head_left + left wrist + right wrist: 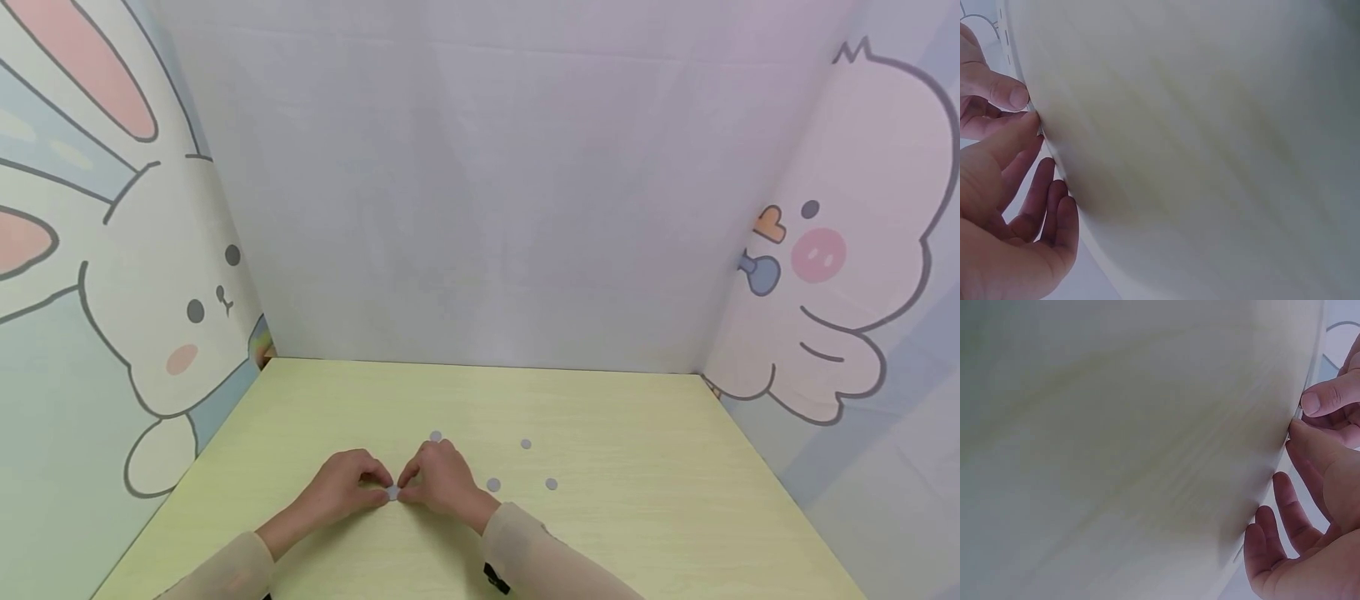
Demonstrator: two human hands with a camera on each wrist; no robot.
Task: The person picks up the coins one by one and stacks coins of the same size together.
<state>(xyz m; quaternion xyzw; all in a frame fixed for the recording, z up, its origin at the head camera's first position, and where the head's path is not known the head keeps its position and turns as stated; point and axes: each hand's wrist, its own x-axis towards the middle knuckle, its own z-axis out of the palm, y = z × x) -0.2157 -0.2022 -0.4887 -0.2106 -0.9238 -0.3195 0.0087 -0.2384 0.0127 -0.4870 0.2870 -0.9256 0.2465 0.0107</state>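
Observation:
My left hand (341, 486) and right hand (441, 482) meet over the near-left part of the table. Between their fingertips lies a small grey disc (393, 493), its two sides pinched by the thumb and forefinger of each hand. Low at the table surface, the left hand (1019, 206) shows its other fingers loosely curled in the left wrist view. The right hand (1310, 506) looks much the same in the right wrist view, and the disc is mostly hidden there. Just beyond the right hand lies another grey disc (436, 436).
More grey discs lie flat to the right: one close to the right hand (493, 484), a farther one (526, 444) and a rightmost one (551, 483). The pale yellow table (637, 467) is bounded by a plain back curtain (480, 208) and cartoon-printed side curtains.

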